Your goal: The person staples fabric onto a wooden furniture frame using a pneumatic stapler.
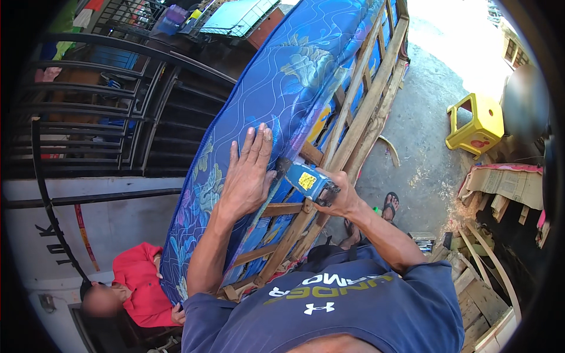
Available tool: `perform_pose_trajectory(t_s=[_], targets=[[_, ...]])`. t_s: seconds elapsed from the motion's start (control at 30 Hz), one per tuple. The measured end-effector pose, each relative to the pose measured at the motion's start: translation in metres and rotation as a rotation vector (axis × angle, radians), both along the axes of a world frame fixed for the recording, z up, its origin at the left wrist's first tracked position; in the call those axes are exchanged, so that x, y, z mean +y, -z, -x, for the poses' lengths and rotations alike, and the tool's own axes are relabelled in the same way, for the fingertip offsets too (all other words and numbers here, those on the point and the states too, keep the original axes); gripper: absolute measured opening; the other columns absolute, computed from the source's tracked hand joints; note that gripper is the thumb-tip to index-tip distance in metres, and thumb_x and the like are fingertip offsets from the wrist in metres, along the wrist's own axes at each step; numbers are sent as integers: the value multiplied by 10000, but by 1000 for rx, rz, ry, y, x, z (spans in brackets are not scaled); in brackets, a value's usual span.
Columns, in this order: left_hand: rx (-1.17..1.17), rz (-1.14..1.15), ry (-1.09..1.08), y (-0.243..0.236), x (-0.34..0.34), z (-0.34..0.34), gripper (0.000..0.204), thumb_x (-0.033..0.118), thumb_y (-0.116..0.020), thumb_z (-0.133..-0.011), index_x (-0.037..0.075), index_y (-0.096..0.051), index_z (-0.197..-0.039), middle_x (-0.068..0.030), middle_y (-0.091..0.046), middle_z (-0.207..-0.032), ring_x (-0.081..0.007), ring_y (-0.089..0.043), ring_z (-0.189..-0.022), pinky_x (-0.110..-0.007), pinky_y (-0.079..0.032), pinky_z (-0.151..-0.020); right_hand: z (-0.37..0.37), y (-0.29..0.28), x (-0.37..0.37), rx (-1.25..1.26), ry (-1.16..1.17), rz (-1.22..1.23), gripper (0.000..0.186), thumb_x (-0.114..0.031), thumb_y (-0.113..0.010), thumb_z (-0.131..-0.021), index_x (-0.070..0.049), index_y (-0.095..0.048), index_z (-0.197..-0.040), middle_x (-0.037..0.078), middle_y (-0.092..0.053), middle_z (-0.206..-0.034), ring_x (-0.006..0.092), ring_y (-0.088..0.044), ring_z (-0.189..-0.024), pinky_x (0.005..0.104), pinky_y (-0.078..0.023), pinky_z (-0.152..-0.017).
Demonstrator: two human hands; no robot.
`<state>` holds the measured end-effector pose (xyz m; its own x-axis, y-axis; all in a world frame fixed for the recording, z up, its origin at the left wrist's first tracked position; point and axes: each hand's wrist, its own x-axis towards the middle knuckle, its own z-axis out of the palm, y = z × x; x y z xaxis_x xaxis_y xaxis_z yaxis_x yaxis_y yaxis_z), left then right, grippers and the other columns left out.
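My left hand (244, 179) lies flat on the shiny blue floral quilted fabric (306, 59), fingers stretched out together and thumb near the fabric's edge. The fabric covers a long padded piece built on a wooden frame (368, 88), whose bare slats show on the right side. In my right hand (339, 193) is a blue staple gun (304, 179) with a yellow label, gripped by its handle. Its dark nose meets or nearly meets the fabric's edge beside my left thumb; exact contact is hard to tell.
A person in a red shirt (141, 276) stands at the lower left, hands at the padded piece's end. Dark metal railings (141, 112) run along the left. A yellow stool (475, 125) stands on the concrete floor (426, 88). Wood scraps (479, 300) pile at the lower right.
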<state>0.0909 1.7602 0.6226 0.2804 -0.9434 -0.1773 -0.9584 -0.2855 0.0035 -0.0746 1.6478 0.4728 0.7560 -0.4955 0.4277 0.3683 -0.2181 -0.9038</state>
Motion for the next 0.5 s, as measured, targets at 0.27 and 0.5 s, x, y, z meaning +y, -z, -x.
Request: perform_pose_trajectory(t_s=[0.27,0.5], targets=[[-42,-39,-48,-2,36,12,906,79,-638,-877,57,-95,-1602,-177,-140,-1660,-348,-102,-1541,-559,-94,-1229,4,-7,18,37,-55,-28,370,-103,-764,-729,27,-654,-1058,169,-665,-733,234,-701,-630,338,-516,-591],[-66,-30,-62,-4,61,13,926,62,-653,-860,23,-92,-1595,-197,-158,-1651,-358,-127,-1536,-548,-109,-1226,7,-7,39,24,-27,-52,350,-95,-765,-734,24,-654,-1044,164,-643,-691,266,-664,-575,336,-504,-567]])
